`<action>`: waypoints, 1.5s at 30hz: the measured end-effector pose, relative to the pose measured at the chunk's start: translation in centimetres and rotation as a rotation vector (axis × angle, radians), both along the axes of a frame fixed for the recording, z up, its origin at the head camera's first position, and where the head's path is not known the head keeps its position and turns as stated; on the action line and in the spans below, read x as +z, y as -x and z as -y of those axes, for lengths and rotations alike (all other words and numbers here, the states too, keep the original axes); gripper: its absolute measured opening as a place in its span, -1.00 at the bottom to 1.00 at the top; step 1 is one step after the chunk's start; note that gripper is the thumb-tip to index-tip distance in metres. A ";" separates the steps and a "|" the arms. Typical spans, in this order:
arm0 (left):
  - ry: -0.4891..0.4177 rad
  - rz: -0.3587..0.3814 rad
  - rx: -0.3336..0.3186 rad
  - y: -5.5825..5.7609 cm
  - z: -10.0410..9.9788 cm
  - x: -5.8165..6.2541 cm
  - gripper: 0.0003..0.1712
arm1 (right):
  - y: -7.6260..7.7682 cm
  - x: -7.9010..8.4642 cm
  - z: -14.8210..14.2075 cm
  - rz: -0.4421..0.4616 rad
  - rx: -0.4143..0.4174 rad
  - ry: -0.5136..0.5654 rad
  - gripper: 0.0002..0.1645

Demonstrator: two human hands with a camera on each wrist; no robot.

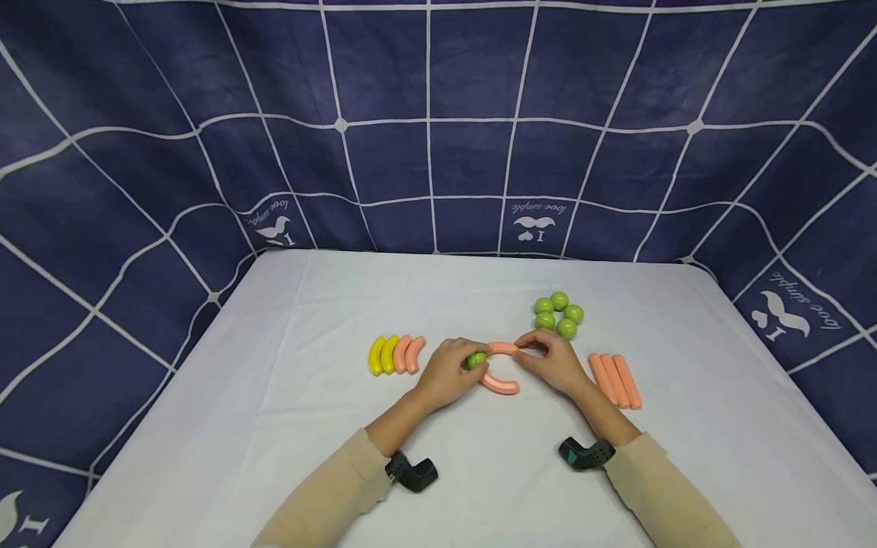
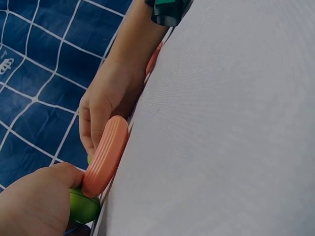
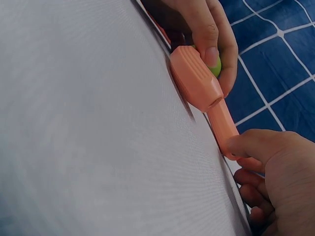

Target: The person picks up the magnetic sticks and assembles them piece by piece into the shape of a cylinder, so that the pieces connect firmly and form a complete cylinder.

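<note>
My left hand has its thumb and fingers round a green ball on the white table. Right beside the ball lies a curved pink sausage-shaped piece, its near end pointing right. Farther back, a second curved pink piece bends the other way, and my right hand pinches its right end between thumb and fingers. The right wrist view shows that pinched piece behind the nearer, ridged one. In the left wrist view the green ball sits under my left thumb.
Several green balls form a ring at the back right. Straight pink sticks lie side by side beyond my right wrist. Left of my left hand, two yellow curved pieces stand in a row with two pink ones. A blue checked cloth hangs behind the table.
</note>
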State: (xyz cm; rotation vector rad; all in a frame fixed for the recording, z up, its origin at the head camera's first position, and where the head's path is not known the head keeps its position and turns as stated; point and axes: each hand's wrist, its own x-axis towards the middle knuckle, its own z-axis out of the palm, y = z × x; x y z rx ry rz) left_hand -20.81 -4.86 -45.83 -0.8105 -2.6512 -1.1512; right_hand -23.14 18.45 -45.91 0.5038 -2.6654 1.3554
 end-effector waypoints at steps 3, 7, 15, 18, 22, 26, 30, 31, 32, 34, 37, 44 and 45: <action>-0.005 0.003 -0.003 0.1 -0.1 -0.1 -0.69 | -0.1 0.0 -0.2 0.001 -0.010 -0.007 -0.81; -0.014 0.002 0.005 0.1 -0.2 -0.2 -0.70 | -0.1 -0.1 -0.3 0.002 -0.010 -0.004 -0.80; -0.039 0.016 0.023 0.0 -0.2 -0.5 -0.69 | 0.0 0.0 -0.3 -0.002 0.000 -0.006 -0.82; -0.054 0.011 0.034 0.0 -0.1 -0.5 -0.69 | 0.0 0.5 -0.1 -0.004 -0.002 -0.004 -0.81; -0.060 0.006 0.058 0.0 0.0 -0.4 -0.70 | 0.0 1.4 -0.1 -0.028 -0.039 0.011 -0.83; -0.059 0.014 0.080 0.1 -0.1 -0.4 -0.71 | 0.3 2.4 -1.1 -0.076 -0.105 0.059 -0.84; -0.061 0.025 0.086 0.1 -0.2 -0.4 -0.71 | 1.3 3.3 -3.0 -0.120 -0.172 0.083 -0.82; -0.058 0.027 0.087 0.2 -0.2 -0.5 -0.72 | 1.5 3.4 -3.5 -0.126 -0.186 0.077 -0.81; -0.056 0.030 0.087 0.2 -0.2 -0.5 -0.72 | 1.8 3.7 -4.0 -0.130 -0.202 0.072 -0.79; -0.056 0.036 0.085 0.2 -0.2 -0.4 -0.72 | 2.4 4.0 -4.9 -0.129 -0.229 0.052 -0.76; -0.062 0.032 0.084 0.3 -0.1 -0.3 -0.72 | 3.4 4.3 -6.1 -0.102 -0.267 0.015 -0.70; -0.066 0.040 0.082 0.2 -0.2 -0.3 -0.72 | 4.9 3.9 -7.9 0.029 -0.300 -0.089 -0.56; -0.070 0.041 0.081 0.2 -0.2 -0.3 -0.72 | 4.9 3.8 -8.1 0.048 -0.298 -0.100 -0.54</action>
